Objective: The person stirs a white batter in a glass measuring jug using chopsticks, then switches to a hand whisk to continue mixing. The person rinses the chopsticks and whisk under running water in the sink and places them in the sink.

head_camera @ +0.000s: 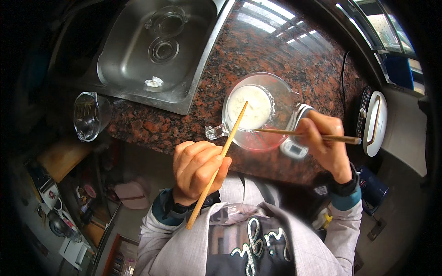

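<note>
A clear glass bowl [257, 77] with a handle and a spout stands on the counter, holding a white, slightly lumpy mixture [249, 107]. My left hand [202, 169] grips one wooden chopstick [226, 148]; its tip lies over the white mixture. In my right hand [324, 141] is a second wooden chopstick [281, 131], which crosses the bowl's right side with its tip near the mixture's lower edge. Beside the bowl, partly hidden by my right hand, is a white digital kitchen scale [294, 149]; whether the bowl rests on it is unclear.
A steel sink [191, 82] at upper left holds a clear glass lid or dish [169, 21] and a crumpled white scrap [153, 81]. A glass measuring jug [90, 117] stands near the counter's left edge. A white appliance [376, 124] and a dark cable [344, 76] are at right.
</note>
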A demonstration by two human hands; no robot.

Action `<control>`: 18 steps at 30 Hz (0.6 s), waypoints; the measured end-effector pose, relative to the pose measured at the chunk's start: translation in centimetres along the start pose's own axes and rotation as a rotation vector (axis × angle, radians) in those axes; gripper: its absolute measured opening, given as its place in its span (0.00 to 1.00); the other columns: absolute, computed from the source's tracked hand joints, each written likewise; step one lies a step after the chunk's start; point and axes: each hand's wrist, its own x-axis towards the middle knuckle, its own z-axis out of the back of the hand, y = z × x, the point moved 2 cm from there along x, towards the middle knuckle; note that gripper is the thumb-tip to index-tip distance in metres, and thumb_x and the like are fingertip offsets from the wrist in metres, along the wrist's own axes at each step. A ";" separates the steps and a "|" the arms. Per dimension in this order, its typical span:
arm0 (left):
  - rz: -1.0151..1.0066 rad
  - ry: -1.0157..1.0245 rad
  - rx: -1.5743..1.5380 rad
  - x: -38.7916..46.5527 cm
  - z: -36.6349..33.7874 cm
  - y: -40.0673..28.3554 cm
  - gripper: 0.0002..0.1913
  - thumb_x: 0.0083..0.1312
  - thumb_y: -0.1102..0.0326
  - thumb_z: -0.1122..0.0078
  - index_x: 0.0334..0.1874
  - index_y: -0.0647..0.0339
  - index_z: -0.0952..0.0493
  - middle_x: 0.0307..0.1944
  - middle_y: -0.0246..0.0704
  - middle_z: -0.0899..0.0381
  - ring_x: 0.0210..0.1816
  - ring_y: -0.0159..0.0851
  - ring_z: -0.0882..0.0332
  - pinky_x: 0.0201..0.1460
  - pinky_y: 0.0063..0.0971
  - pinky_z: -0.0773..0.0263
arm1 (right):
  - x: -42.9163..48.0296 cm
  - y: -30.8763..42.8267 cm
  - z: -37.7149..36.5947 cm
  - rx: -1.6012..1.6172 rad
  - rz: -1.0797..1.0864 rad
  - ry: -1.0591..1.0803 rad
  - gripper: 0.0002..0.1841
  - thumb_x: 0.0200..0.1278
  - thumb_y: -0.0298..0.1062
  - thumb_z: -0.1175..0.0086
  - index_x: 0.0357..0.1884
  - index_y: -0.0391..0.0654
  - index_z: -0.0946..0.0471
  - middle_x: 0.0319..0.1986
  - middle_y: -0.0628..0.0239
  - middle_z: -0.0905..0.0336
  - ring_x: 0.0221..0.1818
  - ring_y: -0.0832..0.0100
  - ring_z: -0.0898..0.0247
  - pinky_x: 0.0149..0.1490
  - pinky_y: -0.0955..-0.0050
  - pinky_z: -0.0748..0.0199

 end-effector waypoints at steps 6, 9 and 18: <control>-0.006 0.025 0.009 0.4 0.1 0.1 0.13 0.58 0.71 0.34 0.40 0.60 0.29 0.32 0.34 0.20 0.33 0.38 0.21 0.35 0.30 0.31 | 0.1 -0.7 0.6 0.149 -0.012 -0.126 0.15 0.67 0.29 0.51 0.20 0.37 0.33 0.12 0.64 0.36 0.14 0.75 0.40 0.20 0.72 0.45; -0.011 0.022 -0.009 0.4 -0.2 0.1 0.13 0.57 0.71 0.34 0.40 0.60 0.29 0.32 0.34 0.20 0.33 0.38 0.21 0.35 0.31 0.31 | 0.3 -0.7 0.4 -0.044 0.057 0.044 0.16 0.68 0.30 0.52 0.20 0.36 0.32 0.13 0.67 0.32 0.14 0.78 0.37 0.20 0.78 0.41; -0.005 0.031 -0.004 0.4 -0.4 0.1 0.13 0.56 0.72 0.33 0.40 0.60 0.29 0.32 0.33 0.20 0.33 0.38 0.21 0.36 0.30 0.32 | 0.6 -1.0 0.3 -0.016 -0.019 0.011 0.16 0.66 0.29 0.52 0.20 0.36 0.32 0.12 0.62 0.35 0.13 0.72 0.37 0.21 0.72 0.42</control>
